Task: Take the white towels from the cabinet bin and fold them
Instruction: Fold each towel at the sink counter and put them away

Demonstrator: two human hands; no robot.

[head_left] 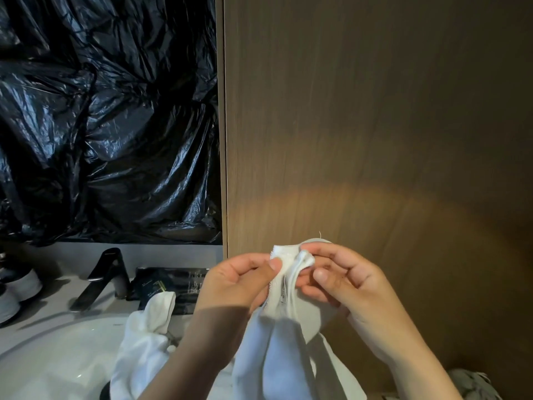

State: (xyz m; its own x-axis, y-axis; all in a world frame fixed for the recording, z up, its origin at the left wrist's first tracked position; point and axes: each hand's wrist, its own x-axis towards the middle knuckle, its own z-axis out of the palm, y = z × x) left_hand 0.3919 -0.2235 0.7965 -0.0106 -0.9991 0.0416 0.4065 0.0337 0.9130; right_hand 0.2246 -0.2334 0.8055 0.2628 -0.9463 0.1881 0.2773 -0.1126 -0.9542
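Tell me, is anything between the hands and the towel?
No. Both the left hand and right hand already pinch the white towel at its top edge, with nothing visible between them.

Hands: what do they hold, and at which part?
Both hands, left and right, pinch the white cloth towel at its top hemmed edge.

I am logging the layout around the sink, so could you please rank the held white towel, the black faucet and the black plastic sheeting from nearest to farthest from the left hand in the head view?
1. Held white towel: pinched in the left hand, at centre.
2. Black faucet: to the left, behind the sink basin.
3. Black plastic sheeting: upper left, above the counter.
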